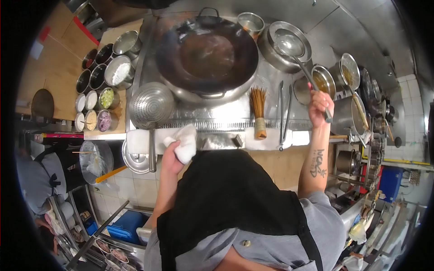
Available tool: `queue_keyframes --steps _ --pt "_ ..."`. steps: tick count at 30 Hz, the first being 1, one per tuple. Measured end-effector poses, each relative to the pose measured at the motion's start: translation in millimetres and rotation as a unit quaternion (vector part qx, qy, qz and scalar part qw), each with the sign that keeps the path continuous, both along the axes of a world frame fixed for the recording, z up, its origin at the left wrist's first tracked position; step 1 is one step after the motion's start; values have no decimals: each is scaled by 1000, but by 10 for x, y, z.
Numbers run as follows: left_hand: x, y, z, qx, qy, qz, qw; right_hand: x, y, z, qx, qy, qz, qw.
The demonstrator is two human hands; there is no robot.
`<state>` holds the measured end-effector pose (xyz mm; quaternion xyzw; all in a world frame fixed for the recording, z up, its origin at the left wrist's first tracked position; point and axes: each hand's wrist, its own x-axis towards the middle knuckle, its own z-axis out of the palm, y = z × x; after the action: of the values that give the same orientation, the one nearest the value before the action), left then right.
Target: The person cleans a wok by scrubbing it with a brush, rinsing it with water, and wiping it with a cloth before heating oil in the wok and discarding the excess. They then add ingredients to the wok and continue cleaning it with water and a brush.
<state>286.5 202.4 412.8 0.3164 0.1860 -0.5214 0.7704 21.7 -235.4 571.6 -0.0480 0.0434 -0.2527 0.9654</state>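
Observation:
My left hand [171,159] is closed on a folded white cloth [183,143] at the front edge of the stove, left of my apron. On the right, my right hand [321,107] grips the handle of a long metal ladle [288,44], whose bowl is over a steel pot [272,56]. A large dark wok [208,56] sits on the burner between and beyond my hands. The perforated strainer [152,105] lies to the wok's left. A bamboo brush [259,110] and metal tongs [284,115] rest between the wok and my right hand.
Several metal containers of ingredients [107,98] stand on the left counter. Pots with strainers [350,72] crowd the right side. White towels [266,139] line the stove's front edge. At the far left is another person [40,176]. A small pot [250,23] stands behind the wok.

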Motion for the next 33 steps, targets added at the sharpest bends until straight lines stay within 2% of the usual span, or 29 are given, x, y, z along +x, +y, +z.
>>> queue_keyframes --steps 5,10,11,14,16,17,18,19,20,23,26,29,31,33 --pt "93 4 -50 -16 11 -31 999 -383 746 -63 -62 135 -7 989" --pt "134 19 -123 22 -7 -34 999 -641 1402 27 -109 329 16 938" --pt "141 11 -130 21 -6 -29 999 -622 1540 30 -152 392 -2 907" --pt "146 -61 -64 7 -8 -43 999 -629 1834 -358 -317 589 51 742" --pt "143 -148 -141 2 -13 -57 998 -651 1979 -883 -362 660 36 658" --pt "133 -207 -160 -2 -16 -63 998 -765 1978 -1316 -424 676 24 602" --pt "97 -347 -89 40 -22 -56 997 -830 1978 -1676 -514 689 -2 511" --pt "85 -478 -28 34 -26 -69 997 -850 1958 -1871 -598 688 -30 410" --pt "83 -593 32 28 -31 -77 996 -797 1954 -1899 -559 723 24 406" --pt "130 -938 197 44 -38 -61 996 -752 1879 -2209 -579 724 -2 375" --pt "234 -1246 457 2 -58 -44 997 -690 1663 -2263 -687 688 84 217" --pt "298 -1555 704 -11 -49 -34 998 -161 1572 -1866 -685 660 -42 306" --pt "390 -1762 480 28 -68 -82 994 72 1393 -2060 -720 638 10 273" --pt "353 -1924 177 92 -150 -50 983 241 1296 -2249 -738 635 41 223"
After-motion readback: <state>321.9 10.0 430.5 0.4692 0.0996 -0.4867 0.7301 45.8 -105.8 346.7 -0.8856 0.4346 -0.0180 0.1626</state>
